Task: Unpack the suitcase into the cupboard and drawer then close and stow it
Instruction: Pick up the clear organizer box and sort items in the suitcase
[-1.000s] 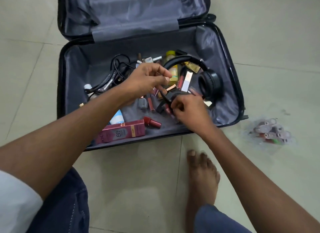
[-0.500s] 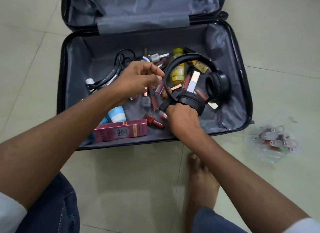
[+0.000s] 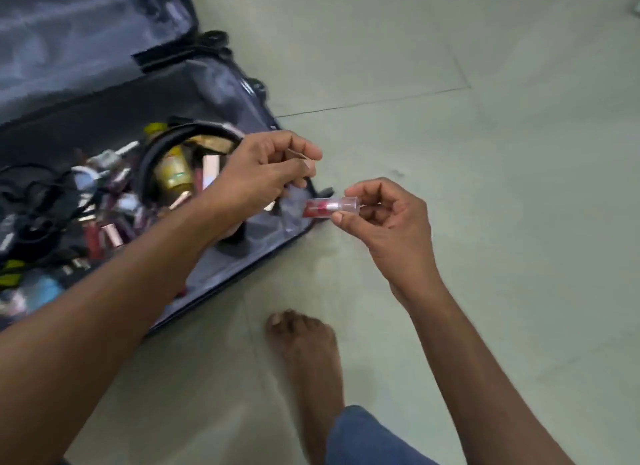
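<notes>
While a person crouches on a pale tiled floor (image 3: 450,291), both bare hands meet just past the near right corner of an open suitcase (image 3: 221,83). Their right hand (image 3: 388,218) pinches a small clear tube with red contents, probably a lip gloss (image 3: 325,206), between thumb and curled fingers; the tube lies level, pointing toward the left hand. Their left hand (image 3: 263,173) hovers over the suitcase's right edge with fingers curled, gripping a slim brownish stick whose tip shows between the fingertips; what it is cannot be told. Crumpled clear plastic (image 3: 294,205) hangs between the two hands, though which hand holds it is unclear.

The suitcase lies flat on the floor at the upper left, its grey-lined lid folded back away from the person. Its lower half holds a jumble: black over-ear headphones (image 3: 162,146) arching across the right side, a yellow bottle (image 3: 173,173) inside that arch, several rose-gold capped cosmetic tubes (image 3: 110,232) toward the middle, and tangled black cables (image 3: 31,201) at the left edge. Much of this is blurred.

A bare foot (image 3: 304,360) rests on the floor near the suitcase's front edge, with a blue trouser hem (image 3: 367,437) behind it.
</notes>
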